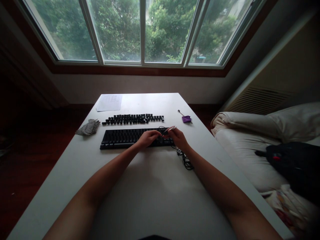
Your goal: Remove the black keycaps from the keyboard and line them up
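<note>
A black keyboard (120, 138) lies across the white table, many of its keycaps off. Over its right part, my left hand (149, 137) is closed in a pinch, its fingertips near a small dark piece between the hands; what it holds is too small to make out. Close beside it, my right hand (177, 136) is closed on a thin, silvery tool (173, 128) whose exact kind I cannot tell. Behind the keyboard, loose black keycaps (132, 118) stand in rows.
A grey cloth (88, 127) lies at the table's left edge, and a paper sheet (109, 102) at the far left. On the right are a small brush (180, 112), a purple item (186, 119) and the coiled black cable (185, 160). A sofa (240, 146) flanks the table.
</note>
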